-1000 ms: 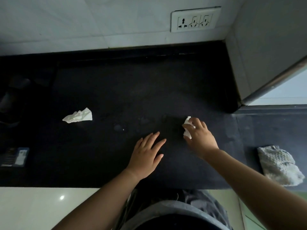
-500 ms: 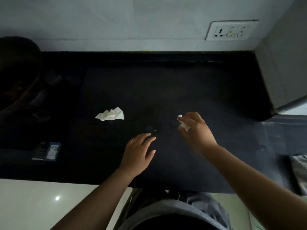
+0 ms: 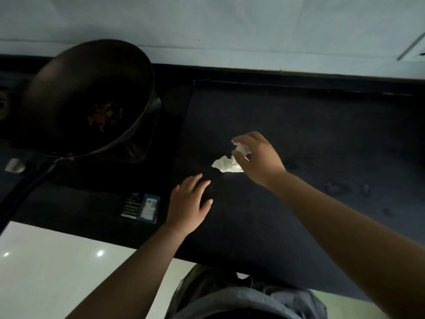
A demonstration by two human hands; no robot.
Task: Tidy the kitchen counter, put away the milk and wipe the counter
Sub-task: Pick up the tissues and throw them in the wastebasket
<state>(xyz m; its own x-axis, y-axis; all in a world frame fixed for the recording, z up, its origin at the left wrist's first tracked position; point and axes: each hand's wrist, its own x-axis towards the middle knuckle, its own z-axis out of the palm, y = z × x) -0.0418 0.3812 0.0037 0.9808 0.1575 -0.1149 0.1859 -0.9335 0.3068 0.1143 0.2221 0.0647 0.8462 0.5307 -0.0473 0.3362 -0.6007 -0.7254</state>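
Nearest the front edge of the dark surface is the left hand, fingers straight and spread, holding nothing; can't tell if it's resting flat or hovering just above. Just to its left, also by the front edge, lies a small dark packet. A bit further in, the crumpled tissue sits on the surface toward the middle, right under the fingertips of the right hand, which has thumb and fingers pinched round a small tissue wad lifted off the surface. The loose tissue is between the two hands, much closer to the right one. My guess is it weighs basically nothing, soft and squashy, can't break, so just pinch any raised fold or scoop it into the same hand. Some smudges show off toward the right side, probably for the wipe later. At the back left there's a pan with brown bits in it, then the pale wall. No milk in sight.
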